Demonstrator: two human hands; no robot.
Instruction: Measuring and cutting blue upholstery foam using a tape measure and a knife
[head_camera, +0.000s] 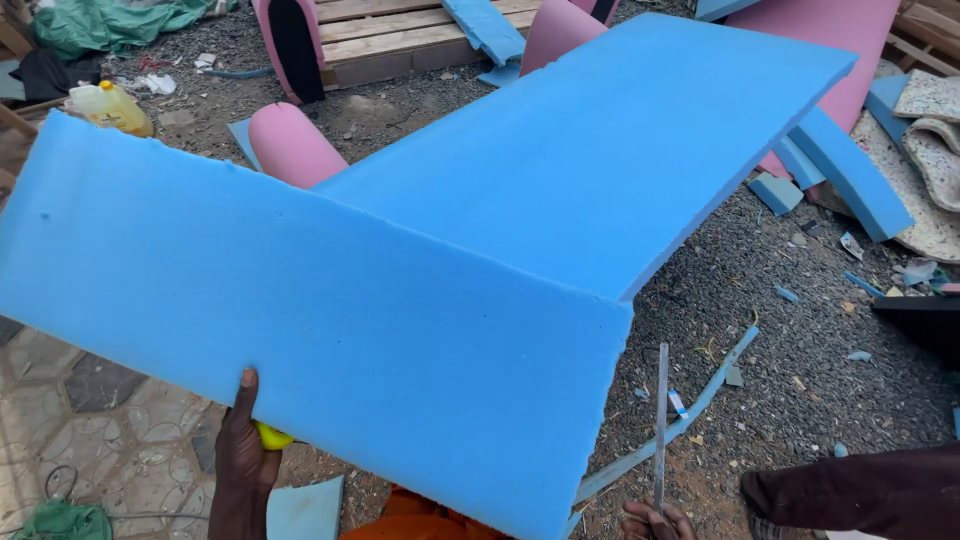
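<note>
Two hands (245, 440), one blue foam sheet (400, 260)

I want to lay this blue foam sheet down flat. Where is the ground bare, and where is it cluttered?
Barest: the gravel right of the blue foam sheet, bordered by a thin foam strip and small scraps. The paved patch at lower left is mostly free too. Crowded: foam offcuts upper right, pink cushion and pallet behind.
</note>
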